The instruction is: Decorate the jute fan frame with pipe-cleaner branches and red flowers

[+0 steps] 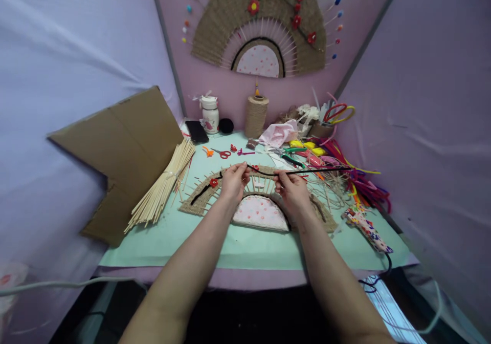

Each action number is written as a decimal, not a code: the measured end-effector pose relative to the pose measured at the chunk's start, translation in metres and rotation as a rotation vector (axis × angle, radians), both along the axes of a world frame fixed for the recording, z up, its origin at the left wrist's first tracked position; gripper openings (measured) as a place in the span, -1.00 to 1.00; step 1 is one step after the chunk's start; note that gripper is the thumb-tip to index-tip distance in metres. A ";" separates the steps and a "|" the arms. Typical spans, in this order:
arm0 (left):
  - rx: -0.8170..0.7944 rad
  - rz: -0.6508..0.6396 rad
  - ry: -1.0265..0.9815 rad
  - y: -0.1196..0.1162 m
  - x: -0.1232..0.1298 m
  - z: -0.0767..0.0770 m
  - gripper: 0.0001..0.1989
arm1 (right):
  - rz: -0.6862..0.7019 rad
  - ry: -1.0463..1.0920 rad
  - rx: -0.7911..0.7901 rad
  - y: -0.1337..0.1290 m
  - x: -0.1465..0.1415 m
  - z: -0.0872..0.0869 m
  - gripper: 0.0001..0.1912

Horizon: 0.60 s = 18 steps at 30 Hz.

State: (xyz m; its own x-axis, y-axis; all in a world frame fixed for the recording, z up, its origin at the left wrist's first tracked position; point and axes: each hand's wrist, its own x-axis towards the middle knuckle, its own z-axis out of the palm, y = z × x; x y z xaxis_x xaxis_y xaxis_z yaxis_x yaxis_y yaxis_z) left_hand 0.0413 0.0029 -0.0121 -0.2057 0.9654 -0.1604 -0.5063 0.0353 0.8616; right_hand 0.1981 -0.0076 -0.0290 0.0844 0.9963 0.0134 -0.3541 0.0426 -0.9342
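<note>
A black pipe cleaner (320,170) stretches between my two hands, above a woven twine fan (197,206) lying on the table. My left hand (235,180) pinches its left end. My right hand (291,188) pinches it further right, and the rest extends to the right past the fingers. The fan has a pale half-round centre with pink spots (261,212), red flowers (214,183) and a black branch (199,194) on its left part. Part of the fan is hidden under my hands and forearms.
A bundle of thin sticks (163,188) and cardboard (126,149) stand left. Behind are red scissors (225,154), a bottle (209,114) and a twine spool (256,117). Pliers (293,159), colourful pipe cleaners (370,188) and a patterned glue gun (368,230) lie right.
</note>
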 end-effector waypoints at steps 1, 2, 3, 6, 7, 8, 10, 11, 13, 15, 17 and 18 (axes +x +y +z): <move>0.016 0.002 0.080 0.000 0.001 -0.001 -0.82 | -0.019 0.001 -0.002 0.001 0.001 0.000 -0.58; 0.043 0.004 0.191 -0.001 0.001 -0.003 -0.85 | -0.047 0.006 -0.001 0.001 0.003 -0.001 -0.59; 0.079 0.002 0.325 -0.002 0.002 -0.005 -0.87 | -0.079 0.014 0.000 0.002 0.005 -0.001 -0.60; 0.175 -0.030 0.722 -0.005 0.004 -0.011 -0.86 | -0.162 0.039 0.008 0.005 0.010 -0.003 -0.61; 0.194 -0.044 0.827 -0.007 0.004 -0.012 -0.85 | -0.177 0.039 0.011 0.006 0.011 -0.003 -0.61; 0.204 -0.059 0.917 -0.008 0.004 -0.013 -0.84 | -0.187 0.034 0.012 0.006 0.012 -0.004 -0.62; 0.215 -0.085 1.069 -0.009 0.003 -0.015 -0.83 | -0.196 0.017 0.008 0.006 0.012 -0.004 -0.63; 0.219 -0.097 1.136 -0.010 0.003 -0.015 -0.81 | -0.197 0.008 0.003 0.007 0.012 -0.005 -0.62; 0.220 -0.122 1.254 -0.011 0.002 -0.015 -0.75 | -0.198 -0.004 -0.004 0.007 0.012 -0.006 -0.60; 0.214 -0.133 1.338 -0.012 0.001 -0.015 -0.72 | -0.203 -0.004 -0.004 0.007 0.011 -0.006 -0.59; 0.207 -0.130 1.385 -0.013 0.000 -0.013 -0.73 | -0.212 0.010 -0.006 0.007 0.011 -0.007 -0.59; 0.203 -0.129 1.399 -0.014 0.000 -0.012 -0.74 | -0.217 0.018 -0.009 0.007 0.011 -0.007 -0.60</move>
